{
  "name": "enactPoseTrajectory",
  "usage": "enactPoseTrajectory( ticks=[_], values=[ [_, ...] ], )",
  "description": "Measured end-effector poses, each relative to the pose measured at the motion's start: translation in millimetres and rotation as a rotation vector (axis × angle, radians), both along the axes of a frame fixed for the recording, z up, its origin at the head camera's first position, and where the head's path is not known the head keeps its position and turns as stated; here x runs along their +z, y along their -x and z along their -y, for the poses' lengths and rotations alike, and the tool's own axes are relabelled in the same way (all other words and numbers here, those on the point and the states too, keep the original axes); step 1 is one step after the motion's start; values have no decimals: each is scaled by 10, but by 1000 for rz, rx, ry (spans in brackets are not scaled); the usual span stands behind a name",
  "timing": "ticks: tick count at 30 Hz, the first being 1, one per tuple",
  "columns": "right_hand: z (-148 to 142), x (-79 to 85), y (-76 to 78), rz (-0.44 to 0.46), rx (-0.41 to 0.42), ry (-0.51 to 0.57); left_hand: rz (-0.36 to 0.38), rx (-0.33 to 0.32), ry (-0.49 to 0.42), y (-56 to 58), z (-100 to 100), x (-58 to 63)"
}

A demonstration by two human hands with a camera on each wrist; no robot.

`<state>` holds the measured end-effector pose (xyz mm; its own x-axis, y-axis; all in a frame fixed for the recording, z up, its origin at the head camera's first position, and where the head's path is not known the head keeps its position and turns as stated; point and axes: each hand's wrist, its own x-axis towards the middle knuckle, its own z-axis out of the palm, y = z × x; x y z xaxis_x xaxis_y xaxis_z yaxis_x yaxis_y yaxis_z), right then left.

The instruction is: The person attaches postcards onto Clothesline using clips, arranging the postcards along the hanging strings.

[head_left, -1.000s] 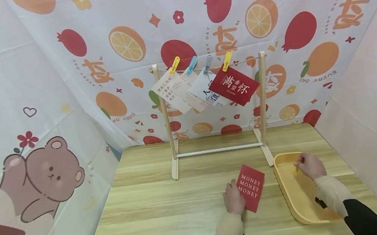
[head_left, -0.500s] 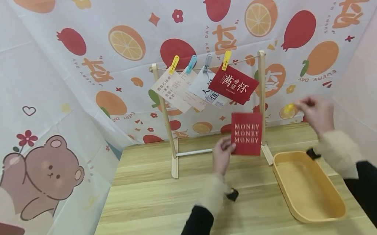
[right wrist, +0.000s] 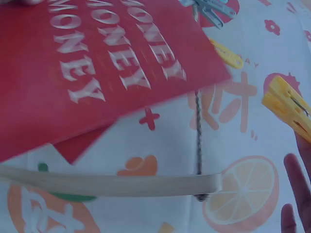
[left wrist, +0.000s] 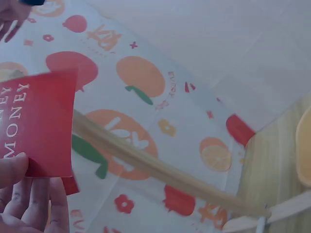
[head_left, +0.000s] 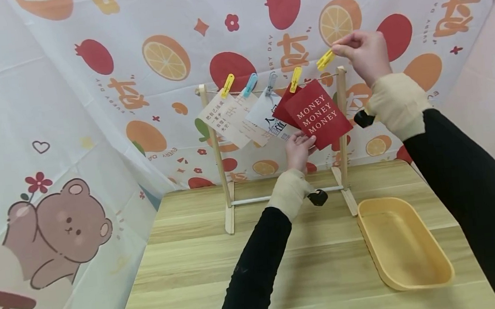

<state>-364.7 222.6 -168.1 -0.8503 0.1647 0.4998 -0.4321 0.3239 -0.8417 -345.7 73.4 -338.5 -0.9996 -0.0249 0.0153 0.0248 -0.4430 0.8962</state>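
My left hand (head_left: 298,151) pinches the lower left corner of a red card (head_left: 318,114) printed MONEY, holding it tilted in front of the rack's right part. In the left wrist view the thumb lies on the card's face, fingers behind. Above the rack's right post, my right hand (head_left: 364,55) pinches a yellow clothespin (head_left: 325,59); the right wrist view shows that clothespin (right wrist: 287,107) apart from the rope (right wrist: 198,131). Behind the MONEY card, another red card (head_left: 285,110) hangs from a yellow clothespin (head_left: 296,80), mostly hidden.
The wooden rack (head_left: 213,147) also carries a beige card (head_left: 224,122), a pale card (head_left: 245,120) and a white card (head_left: 268,116), on yellow, blue and grey clothespins. A yellow tray (head_left: 405,244) stands at the right of the wooden table (head_left: 174,276). A patterned cloth (head_left: 166,15) hangs behind.
My left hand has lifted the MONEY card from the table to the rack and tilted it. My right hand has carried the yellow clothespin from the tray up above the right post.
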Motion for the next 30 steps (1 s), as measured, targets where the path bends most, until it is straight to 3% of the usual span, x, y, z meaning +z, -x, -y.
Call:
enactPoseTrajectory(
  ticks=[3, 9, 16, 30],
  values=[
    [39, 54, 76, 52, -27, -100, 40, -11, -65, 33, -86, -9],
    [-7, 23, 162, 137, -112, -279, 36, -14, -39, 85, -194, -33],
    [-16, 1, 238, 164, -124, -359, 30, 6, -41, 134, -266, -28],
    [41, -9, 307, 253, -120, -474, 55, -2, -47, 117, -384, 45]
  ],
)
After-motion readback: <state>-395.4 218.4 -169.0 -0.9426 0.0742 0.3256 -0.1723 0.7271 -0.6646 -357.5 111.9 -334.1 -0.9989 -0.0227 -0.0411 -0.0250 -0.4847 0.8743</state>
